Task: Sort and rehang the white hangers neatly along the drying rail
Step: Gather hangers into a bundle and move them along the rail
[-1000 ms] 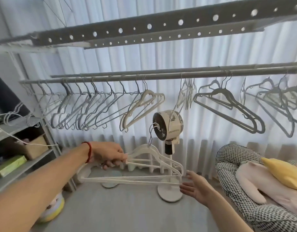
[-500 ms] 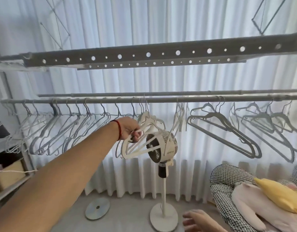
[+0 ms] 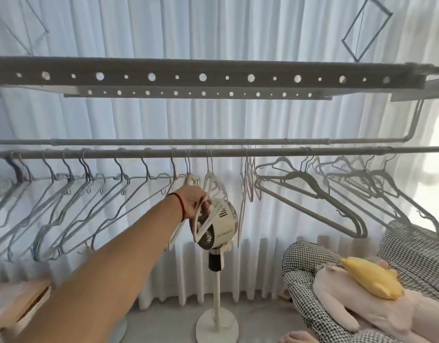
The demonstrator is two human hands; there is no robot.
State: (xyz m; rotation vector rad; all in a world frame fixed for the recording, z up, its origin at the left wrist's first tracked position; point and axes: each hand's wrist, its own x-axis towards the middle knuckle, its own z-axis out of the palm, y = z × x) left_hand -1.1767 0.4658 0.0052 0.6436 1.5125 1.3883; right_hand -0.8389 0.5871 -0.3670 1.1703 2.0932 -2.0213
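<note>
My left hand (image 3: 196,203) reaches up and grips a bundle of white hangers (image 3: 205,222) by their necks, just under the drying rail (image 3: 275,152). Their metal hooks (image 3: 209,162) rise to the rail, and I cannot tell whether they rest on it. More white hangers (image 3: 247,184) hang edge-on a little to the right. Only the fingertips of my right hand (image 3: 297,337) show at the bottom edge, lying loose and holding nothing.
Several thin wire hangers (image 3: 72,201) fill the rail's left half; grey hangers (image 3: 312,194) hang on the right. A standing fan (image 3: 219,224) sits directly behind the held bundle. A perforated bar (image 3: 213,76) runs overhead. A houndstooth chair (image 3: 310,258) with plush toys stands at lower right.
My left hand has lifted the white hangers from waist height up to the rail. My right hand let go of their lower end and dropped to the frame's bottom edge.
</note>
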